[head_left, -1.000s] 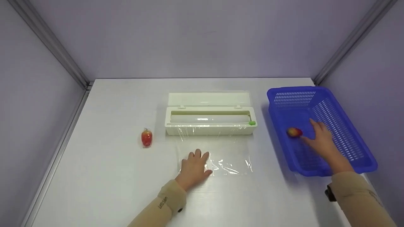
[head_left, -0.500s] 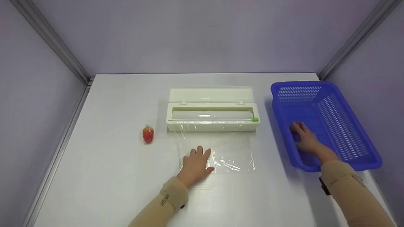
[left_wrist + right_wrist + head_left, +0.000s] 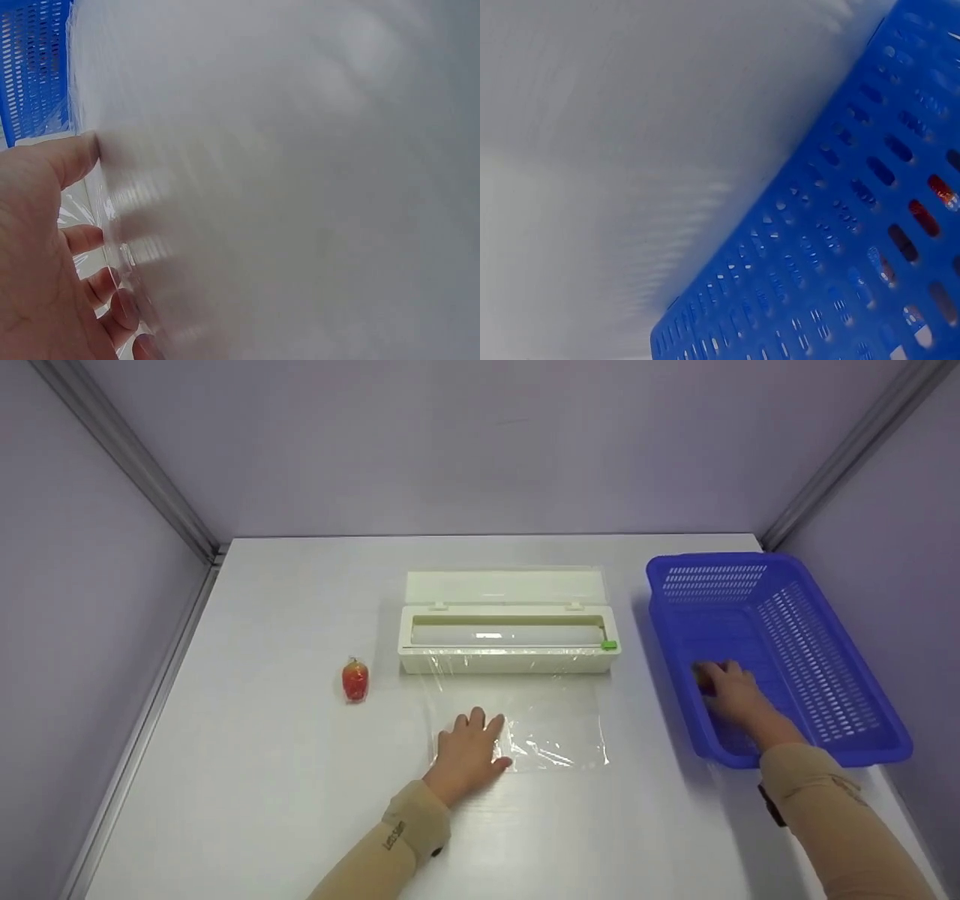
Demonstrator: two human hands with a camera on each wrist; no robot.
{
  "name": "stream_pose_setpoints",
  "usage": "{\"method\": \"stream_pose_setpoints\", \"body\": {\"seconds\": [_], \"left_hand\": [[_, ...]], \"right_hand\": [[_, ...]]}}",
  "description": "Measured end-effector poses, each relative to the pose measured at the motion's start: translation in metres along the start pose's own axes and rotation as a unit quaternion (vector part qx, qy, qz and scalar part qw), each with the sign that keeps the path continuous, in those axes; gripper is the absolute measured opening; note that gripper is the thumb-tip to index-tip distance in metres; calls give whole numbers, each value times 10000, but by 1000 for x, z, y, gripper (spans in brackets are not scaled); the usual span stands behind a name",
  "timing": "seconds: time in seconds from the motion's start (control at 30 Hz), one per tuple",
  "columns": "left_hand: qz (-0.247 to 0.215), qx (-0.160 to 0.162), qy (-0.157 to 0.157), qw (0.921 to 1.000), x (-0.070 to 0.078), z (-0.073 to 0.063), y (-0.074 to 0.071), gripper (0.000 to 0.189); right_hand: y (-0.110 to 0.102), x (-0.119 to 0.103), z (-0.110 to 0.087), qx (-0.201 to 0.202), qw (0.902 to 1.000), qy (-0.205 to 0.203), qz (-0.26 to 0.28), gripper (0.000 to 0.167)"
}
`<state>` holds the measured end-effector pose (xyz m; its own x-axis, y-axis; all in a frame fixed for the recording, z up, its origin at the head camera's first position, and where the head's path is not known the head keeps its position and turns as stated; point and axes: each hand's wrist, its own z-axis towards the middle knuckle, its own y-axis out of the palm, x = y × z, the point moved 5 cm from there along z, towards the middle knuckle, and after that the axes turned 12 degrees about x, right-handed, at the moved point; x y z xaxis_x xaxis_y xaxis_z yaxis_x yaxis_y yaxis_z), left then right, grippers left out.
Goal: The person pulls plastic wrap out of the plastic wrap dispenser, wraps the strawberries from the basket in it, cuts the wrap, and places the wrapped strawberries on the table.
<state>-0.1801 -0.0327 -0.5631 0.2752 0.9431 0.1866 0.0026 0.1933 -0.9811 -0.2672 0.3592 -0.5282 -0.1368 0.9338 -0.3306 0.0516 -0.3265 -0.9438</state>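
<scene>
In the head view my left hand (image 3: 466, 754) lies with spread fingers on a sheet of cling film (image 3: 551, 735), near its front left corner. The film runs out of a white cling film dispenser (image 3: 510, 661) whose lid stands open behind it. My right hand (image 3: 735, 697) reaches into the blue plastic basket (image 3: 840, 660) with fingers curled round a small red-and-yellow fruit (image 3: 703, 679), mostly hidden by the hand. Through the basket's slots in the right wrist view, bits of the red fruit (image 3: 925, 217) show. A second red-and-yellow fruit (image 3: 355, 681), wrapped in film, rests left of the dispenser.
A green slide cutter (image 3: 609, 645) sits at the right end of the dispenser's front edge. The white table (image 3: 255, 780) is bounded by pale walls (image 3: 480, 450) at the back and both sides. The basket stands close to the right wall.
My right hand has gone down and left inside the basket and taken hold of the fruit. The left hand stays on the film. The head view has shifted slightly.
</scene>
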Motion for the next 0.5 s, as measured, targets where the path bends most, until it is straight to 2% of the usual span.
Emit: {"method": "stream_pose_setpoints", "body": {"seconds": [0.13,0.2,0.3,0.37,0.43,0.5], "left_hand": [[-33,-7,-29,10000,1,0,-1,71],[-63,-29,-60,10000,1,0,0,71],[-98,-40,-79,9999,0,-2,1,73],[-102,-5,-61,9999,1,-2,0,74],[-100,35,-28,9999,1,-3,0,75],[-128,103,-10,9999,1,-4,-1,77]], "right_hand": [[-1,-2,1,142,9991,-375,-154,40],[-2,-4,1,66,9991,-421,-67,38],[-7,-7,0,-86,9996,-223,133,39],[-15,-11,0,-50,9997,-24,253,38],[-28,-18,-1,151,9991,196,347,37],[-43,-28,-2,534,9966,405,474,40]]}}
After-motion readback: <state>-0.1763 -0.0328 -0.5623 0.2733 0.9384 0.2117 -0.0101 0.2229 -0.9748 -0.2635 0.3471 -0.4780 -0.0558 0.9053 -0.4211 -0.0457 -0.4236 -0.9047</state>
